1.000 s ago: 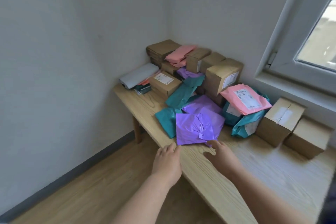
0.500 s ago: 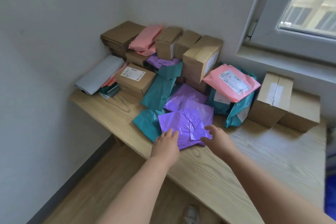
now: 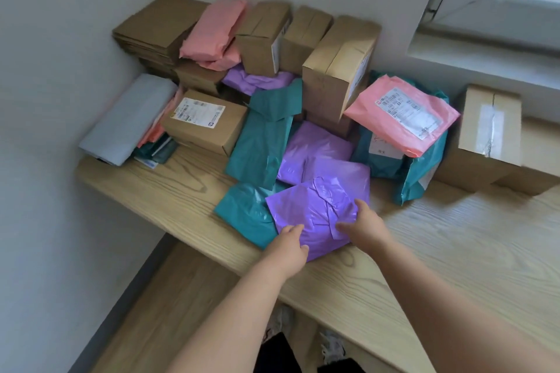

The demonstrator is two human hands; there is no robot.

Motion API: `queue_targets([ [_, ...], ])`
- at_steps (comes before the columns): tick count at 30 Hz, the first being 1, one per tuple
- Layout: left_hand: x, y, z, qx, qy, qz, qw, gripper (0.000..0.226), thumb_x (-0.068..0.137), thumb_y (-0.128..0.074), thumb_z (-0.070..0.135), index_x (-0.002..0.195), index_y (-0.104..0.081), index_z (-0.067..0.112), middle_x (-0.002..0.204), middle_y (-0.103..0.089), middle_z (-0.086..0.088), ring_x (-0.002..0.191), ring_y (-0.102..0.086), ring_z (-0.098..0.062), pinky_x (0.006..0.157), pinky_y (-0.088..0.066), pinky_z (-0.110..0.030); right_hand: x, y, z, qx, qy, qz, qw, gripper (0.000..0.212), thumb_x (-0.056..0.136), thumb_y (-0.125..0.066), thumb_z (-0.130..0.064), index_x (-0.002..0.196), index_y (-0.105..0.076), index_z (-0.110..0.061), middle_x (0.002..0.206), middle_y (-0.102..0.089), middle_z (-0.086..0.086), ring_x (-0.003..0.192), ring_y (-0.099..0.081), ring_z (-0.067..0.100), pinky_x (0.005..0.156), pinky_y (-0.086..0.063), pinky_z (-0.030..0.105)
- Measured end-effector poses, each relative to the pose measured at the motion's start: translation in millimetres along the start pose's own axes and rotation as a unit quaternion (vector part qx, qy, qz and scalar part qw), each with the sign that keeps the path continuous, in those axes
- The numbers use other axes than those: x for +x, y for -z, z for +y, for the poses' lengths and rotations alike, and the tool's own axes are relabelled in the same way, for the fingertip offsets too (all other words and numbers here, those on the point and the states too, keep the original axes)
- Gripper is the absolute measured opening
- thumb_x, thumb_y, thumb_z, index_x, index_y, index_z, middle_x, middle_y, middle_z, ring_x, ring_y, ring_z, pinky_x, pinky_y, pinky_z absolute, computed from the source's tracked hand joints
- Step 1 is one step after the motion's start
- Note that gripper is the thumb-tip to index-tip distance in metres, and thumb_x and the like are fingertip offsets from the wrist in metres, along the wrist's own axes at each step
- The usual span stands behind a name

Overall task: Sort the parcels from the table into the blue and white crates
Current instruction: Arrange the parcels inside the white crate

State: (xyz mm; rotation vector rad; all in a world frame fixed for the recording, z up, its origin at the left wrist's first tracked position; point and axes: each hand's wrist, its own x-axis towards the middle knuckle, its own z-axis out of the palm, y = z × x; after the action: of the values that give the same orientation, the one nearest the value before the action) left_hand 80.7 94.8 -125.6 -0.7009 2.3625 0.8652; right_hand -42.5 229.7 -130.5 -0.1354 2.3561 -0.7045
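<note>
Wooden table (image 3: 454, 251) in white-walled corner; fingers of left hand (image 3: 289, 248) and right hand (image 3: 365, 228) clasp the purple parcel (image 3: 306, 209).

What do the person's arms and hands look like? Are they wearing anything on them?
The left forearm and the right forearm are bare, with no sleeves showing. The left hand and the right hand wear no gloves, and no watch, bracelet or ring shows.
</note>
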Motion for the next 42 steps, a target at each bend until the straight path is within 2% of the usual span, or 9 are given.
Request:
queue_targets([
  [6,18,16,-18,-0.119,0.004,-0.036,0.992,0.052,0.101,-0.050,0.024,0.151,-0.038,0.016,0.154,-0.040,-0.005,0.138,-0.043,-0.021,0.106,-0.033,-0.022,5,-16,-9,0.081,-0.066,0.025,0.994,0.043,0.071,-0.076,-0.013,0.112,-0.064,-0.009,0.098,-0.068,0.011,0.094,-0.065,0.029,0.084,-0.053,0.041],
  [12,20,52,-15,-0.251,0.029,-0.117,0.960,0.035,0.100,-0.051,0.046,0.110,-0.062,0.014,0.111,-0.065,-0.004,0.087,-0.063,-0.020,0.076,-0.049,-0.027,-20,-5,-22,0.225,-0.019,0.070,0.972,0.012,0.073,-0.066,0.004,0.085,-0.069,0.005,0.068,-0.049,0.007,0.067,-0.044,0.017,0.062,-0.033,0.030],
  [19,6,81,28,-0.575,0.016,-0.140,0.806,0.068,0.089,-0.049,0.068,0.114,-0.062,0.006,0.116,-0.068,-0.016,0.105,-0.068,-0.033,0.086,-0.057,-0.041,-55,40,-42,0.339,0.055,0.187,0.920,0.016,0.073,-0.070,0.003,0.067,-0.073,-0.012,0.071,-0.065,0.004,0.072,-0.055,0.016,0.070,-0.043,0.030],
  [23,-2,89,63,-0.674,-0.011,-0.178,0.717,0.095,0.076,-0.052,0.081,0.132,-0.058,0.004,0.129,-0.064,-0.018,0.126,-0.059,-0.031,0.106,-0.046,-0.043,-79,60,-37,0.225,0.136,0.229,0.937,0.043,0.077,-0.058,0.020,0.076,-0.079,-0.017,0.101,-0.061,0.000,0.094,-0.052,0.010,0.076,-0.037,0.002],
  [25,-7,90,74,-0.723,-0.018,-0.194,0.663,0.081,0.085,-0.059,0.065,0.136,-0.054,0.002,0.131,-0.062,-0.022,0.126,-0.058,-0.033,0.115,-0.036,-0.048,-86,64,-27,0.138,0.165,0.234,0.948,0.053,0.076,-0.051,0.023,0.087,-0.082,-0.019,0.112,-0.056,-0.006,0.106,-0.042,0.008,0.082,-0.027,-0.004],
  [29,-8,85,83,-0.696,0.012,-0.115,0.709,0.037,0.099,-0.056,0.016,0.132,-0.058,-0.002,0.113,-0.070,-0.021,0.108,-0.067,-0.034,0.100,-0.049,-0.051,-99,69,-10,0.123,0.161,0.206,0.957,0.064,0.072,-0.042,0.024,0.095,-0.081,-0.023,0.125,-0.053,-0.005,0.117,-0.039,0.009,0.084,-0.028,0.000],
  [33,-15,80,82,-0.701,0.019,-0.094,0.707,0.022,0.102,-0.051,0.011,0.119,-0.062,0.003,0.106,-0.071,-0.019,0.093,-0.068,-0.031,0.078,-0.053,-0.047,-107,73,1,0.212,0.111,0.241,0.941,0.048,0.080,-0.049,0.011,0.097,-0.077,-0.024,0.114,-0.058,-0.001,0.104,-0.056,0.013,0.081,-0.037,0.016],
  [37,-18,79,78,-0.691,0.017,-0.094,0.717,0.021,0.101,-0.053,0.011,0.118,-0.064,0.004,0.100,-0.074,-0.018,0.091,-0.071,-0.031,0.077,-0.056,-0.048,-107,76,8,0.309,0.072,0.226,0.921,0.025,0.088,-0.064,-0.011,0.110,-0.067,-0.023,0.110,-0.066,0.003,0.099,-0.061,0.014,0.078,-0.043,0.022],
  [42,-24,76,84,-0.715,0.013,-0.098,0.692,0.021,0.100,-0.054,0.013,0.116,-0.065,0.005,0.114,-0.071,-0.020,0.104,-0.068,-0.033,0.089,-0.053,-0.051,-107,73,5,0.402,0.011,0.130,0.906,0.040,0.090,-0.071,-0.031,0.123,-0.055,-0.014,0.109,-0.066,0.006,0.092,-0.066,0.017,0.091,-0.053,0.040],
])
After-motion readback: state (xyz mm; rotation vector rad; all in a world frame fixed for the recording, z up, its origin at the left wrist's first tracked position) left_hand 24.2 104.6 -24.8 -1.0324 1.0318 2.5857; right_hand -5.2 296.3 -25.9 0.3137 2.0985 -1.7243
